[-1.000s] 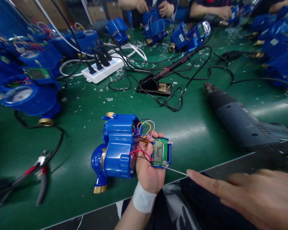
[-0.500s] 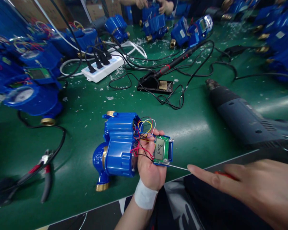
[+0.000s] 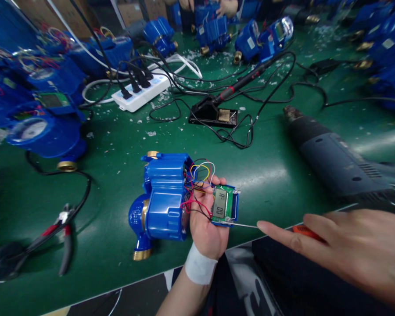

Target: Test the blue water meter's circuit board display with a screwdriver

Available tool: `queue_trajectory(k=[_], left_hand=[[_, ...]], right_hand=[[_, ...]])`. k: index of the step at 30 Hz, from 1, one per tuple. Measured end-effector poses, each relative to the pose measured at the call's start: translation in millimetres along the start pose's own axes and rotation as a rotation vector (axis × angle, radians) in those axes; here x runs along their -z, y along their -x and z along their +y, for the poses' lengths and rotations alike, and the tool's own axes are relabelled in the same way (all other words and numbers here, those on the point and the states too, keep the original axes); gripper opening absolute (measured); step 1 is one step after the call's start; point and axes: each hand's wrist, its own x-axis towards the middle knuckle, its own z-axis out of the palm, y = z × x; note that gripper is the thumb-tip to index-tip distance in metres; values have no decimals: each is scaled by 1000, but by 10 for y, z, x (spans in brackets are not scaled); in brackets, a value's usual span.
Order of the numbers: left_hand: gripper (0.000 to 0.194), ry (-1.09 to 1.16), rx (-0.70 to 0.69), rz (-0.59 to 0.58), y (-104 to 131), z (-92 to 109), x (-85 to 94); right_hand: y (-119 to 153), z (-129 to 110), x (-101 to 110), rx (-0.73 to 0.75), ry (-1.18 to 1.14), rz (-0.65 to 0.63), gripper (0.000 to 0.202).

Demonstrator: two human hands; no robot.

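Note:
A green circuit board with a small display (image 3: pixel 220 203) rests in my left hand (image 3: pixel 208 228), whose palm faces up and whose wrist has a white band. Coloured wires (image 3: pixel 202 171) link the board to a blue meter (image 3: pixel 166 197) lying on its side on the green table, left of my fingers. My right hand (image 3: pixel 335 250) grips a screwdriver (image 3: pixel 307 231) with an orange handle, index finger stretched along its thin shaft. The shaft's tip touches or nearly touches the board's lower edge; exact contact is too small to tell.
Pliers (image 3: pixel 66 228) lie at the left, a heat gun (image 3: pixel 335 153) at the right. A soldering iron (image 3: pixel 240 85) sits in its stand behind a tangle of cables, near a white power strip (image 3: pixel 145 90). Several blue meters (image 3: pixel 49 131) stand around. Another person's hands (image 3: pixel 228 8) show at the back.
The display reading has changed from "good" to other characters. My right hand has shifted slightly, and more of the orange handle shows. The circuit board has stayed in my left hand.

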Motion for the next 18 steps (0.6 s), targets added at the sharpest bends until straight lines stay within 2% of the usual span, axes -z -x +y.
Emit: queue_trajectory(k=[3,8,10,14,16,18], left_hand=[[10,6,-4,-9,-8,3,-8],[7,7,20,14,-12,3,-29],[6,1,18,12,-9,2,-33],[6,-20,6,-2,-2,6,-38],[7,-22,9,0,-1,9,-37],[7,-11,18,6,-4,9,-31]], right_hand=[[-16,35,-6,92,63,-60,83],[-67,-51,5,-58,-405,-70,77],[-50,-35,-22,-36,-329,-48,80],[-2,63,-89,91,41,-26,87],[-11,64,-88,101,48,-14,86],[-42,20,-63,9,-105,17,82]])
